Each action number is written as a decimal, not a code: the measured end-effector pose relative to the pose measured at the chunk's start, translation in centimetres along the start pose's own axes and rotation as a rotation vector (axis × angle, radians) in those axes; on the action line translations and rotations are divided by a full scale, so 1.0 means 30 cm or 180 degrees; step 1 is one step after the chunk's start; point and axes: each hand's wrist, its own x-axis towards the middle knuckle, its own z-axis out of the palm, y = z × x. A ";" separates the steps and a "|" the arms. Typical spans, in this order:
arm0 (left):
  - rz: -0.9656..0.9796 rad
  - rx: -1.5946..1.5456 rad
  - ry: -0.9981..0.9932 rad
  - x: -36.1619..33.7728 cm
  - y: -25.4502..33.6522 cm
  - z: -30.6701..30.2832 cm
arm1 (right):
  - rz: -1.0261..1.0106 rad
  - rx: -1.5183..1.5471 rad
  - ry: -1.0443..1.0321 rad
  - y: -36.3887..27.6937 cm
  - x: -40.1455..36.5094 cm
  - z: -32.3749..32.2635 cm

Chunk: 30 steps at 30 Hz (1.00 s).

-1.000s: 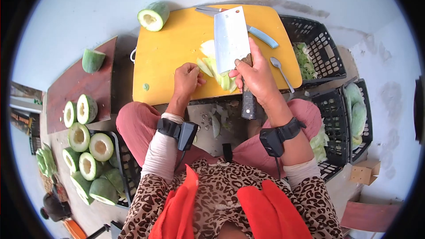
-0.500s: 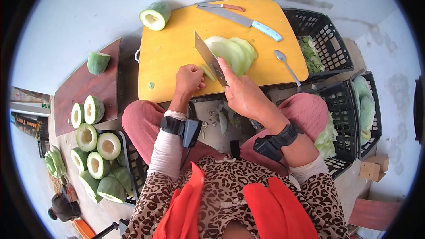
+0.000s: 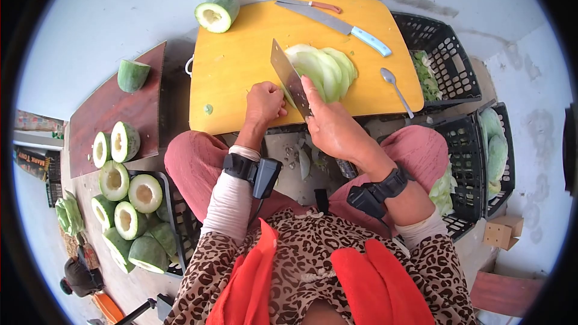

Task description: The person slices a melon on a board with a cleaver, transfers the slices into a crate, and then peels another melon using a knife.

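A cleaver (image 3: 288,73) was gripped in the right hand (image 3: 338,131), its blade stood on edge over the yellow worktop (image 3: 232,75) and the index finger laid along it. Pale green slices (image 3: 325,69) were fanned out just to the right of the blade, near the middle of the worktop. The left hand (image 3: 265,106) was held on the blade's other side near the front edge, its fingers curled closed; whether anything was pinched in them could not be told. At the far edge a blue-handled knife (image 3: 330,21) and a smaller brown-handled knife (image 3: 326,7) were laid close together, and a spoon (image 3: 397,91) was placed to the right. A cut melon (image 3: 217,14) was set at the far left corner. More melon halves (image 3: 130,221) were piled beside the person's left knee.
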 end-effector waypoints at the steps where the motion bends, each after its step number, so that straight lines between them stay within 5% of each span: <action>1: -0.0015 0.0008 0.0004 -0.006 0.008 0.001 | 0.0024 0.0019 -0.0013 -0.001 0.000 0.002; 24: -0.0110 -0.0416 -0.0279 0.010 -0.006 -0.009 | 0.0288 -0.0379 -0.0090 -0.025 0.122 0.077; 30: -0.0102 -0.0446 -0.0183 -0.012 -0.001 0.001 | 0.0298 0.0234 0.0746 0.068 0.129 0.108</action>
